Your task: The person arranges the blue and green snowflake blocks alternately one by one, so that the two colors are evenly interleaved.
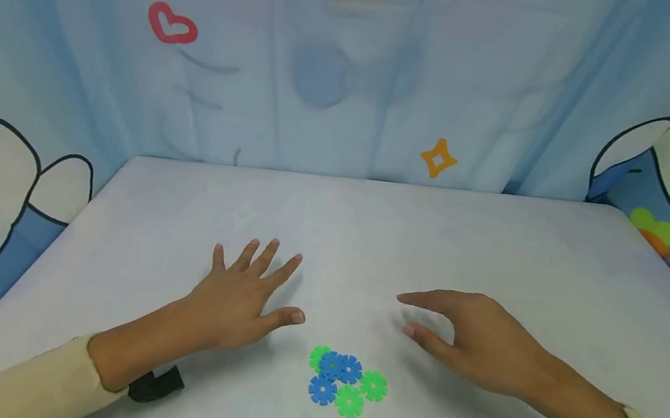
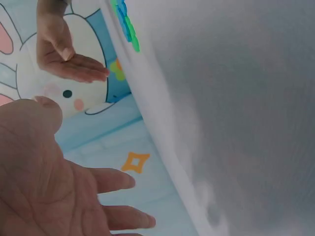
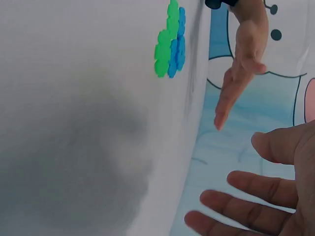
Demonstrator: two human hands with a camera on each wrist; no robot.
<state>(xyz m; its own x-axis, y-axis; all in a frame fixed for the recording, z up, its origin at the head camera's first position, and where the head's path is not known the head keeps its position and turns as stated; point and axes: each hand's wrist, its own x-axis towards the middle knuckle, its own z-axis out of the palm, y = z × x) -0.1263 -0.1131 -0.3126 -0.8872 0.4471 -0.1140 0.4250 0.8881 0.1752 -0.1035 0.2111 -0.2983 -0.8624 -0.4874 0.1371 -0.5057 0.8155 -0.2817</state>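
Observation:
Several flat notched plastic discs lie in a small cluster on the white table, some blue (image 1: 322, 389) and some green (image 1: 349, 402). A few of them overlap. To the left of the cluster my left hand (image 1: 235, 305) hovers over the table, its fingers spread and holding nothing. On the other side my right hand (image 1: 478, 342) is also raised above the surface, thumb and forefinger apart, with nothing between them. In the right wrist view the green discs (image 3: 162, 53) appear beside the blue ones, away from the fingers.
The white tabletop (image 1: 338, 230) reaches back to a light blue curtain (image 1: 336, 97) printed with a heart, a star and cartoon figures. Dark wrist straps (image 1: 156, 384) sit below both forearms.

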